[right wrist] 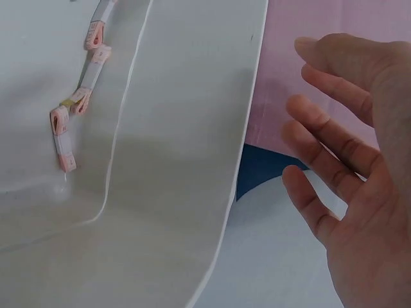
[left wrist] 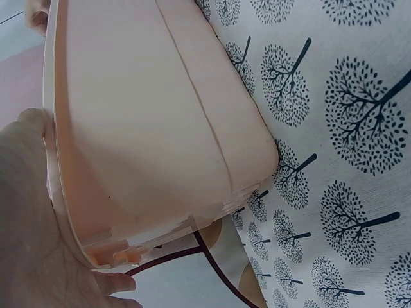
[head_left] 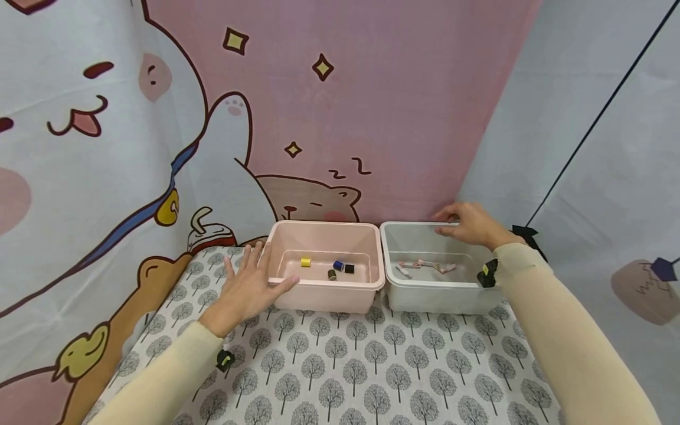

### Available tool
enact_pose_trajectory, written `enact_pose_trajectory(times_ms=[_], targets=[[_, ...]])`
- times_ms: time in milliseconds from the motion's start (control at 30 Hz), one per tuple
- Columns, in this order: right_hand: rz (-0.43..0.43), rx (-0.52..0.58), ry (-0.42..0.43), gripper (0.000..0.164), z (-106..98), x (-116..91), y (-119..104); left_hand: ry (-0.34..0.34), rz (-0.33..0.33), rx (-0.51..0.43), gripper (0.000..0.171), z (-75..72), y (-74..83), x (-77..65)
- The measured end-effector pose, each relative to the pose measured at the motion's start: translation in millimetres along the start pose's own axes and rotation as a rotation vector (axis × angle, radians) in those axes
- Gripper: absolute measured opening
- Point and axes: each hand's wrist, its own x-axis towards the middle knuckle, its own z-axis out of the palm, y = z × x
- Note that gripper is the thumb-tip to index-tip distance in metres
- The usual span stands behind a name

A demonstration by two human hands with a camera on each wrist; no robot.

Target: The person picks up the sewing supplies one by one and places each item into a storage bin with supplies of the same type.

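My left hand [head_left: 248, 290] rests at the left front corner of a pink plastic bin [head_left: 319, 294], its fingers straight and spread and its thumb along the rim. Inside lie small thread spools: a yellow spool [head_left: 306, 262], a blue spool [head_left: 338, 265], a black spool [head_left: 349, 269] and a dark green spool [head_left: 332, 275]. Over the back rim of a light grey bin [head_left: 435, 299] hovers my right hand [head_left: 470, 224], fingers loosely bent and holding nothing. Several folded pink measuring tapes [right wrist: 63, 138] with pale bands lie on that bin's floor.
The two bins stand side by side on a tree-patterned cloth [head_left: 345, 366]. Behind them hangs a pink curtain [head_left: 393, 118] with cartoon animals. A black cord [head_left: 600, 121] runs down the pale curtain on the right.
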Motion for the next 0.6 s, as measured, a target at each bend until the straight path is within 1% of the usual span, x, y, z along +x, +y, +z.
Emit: enact_pose_trajectory(times_ms=[367, 600], targets=[[0.007, 0.038, 0.009, 0.035, 6, -3, -8, -0.005, -0.001, -0.011, 0.126, -1.6, 0.3, -1.7], [0.001, 0.036, 0.020, 0.037, 7, -11, -18, -0.007, 0.000, -0.014, 0.126, -2.4, 0.4, -1.8]])
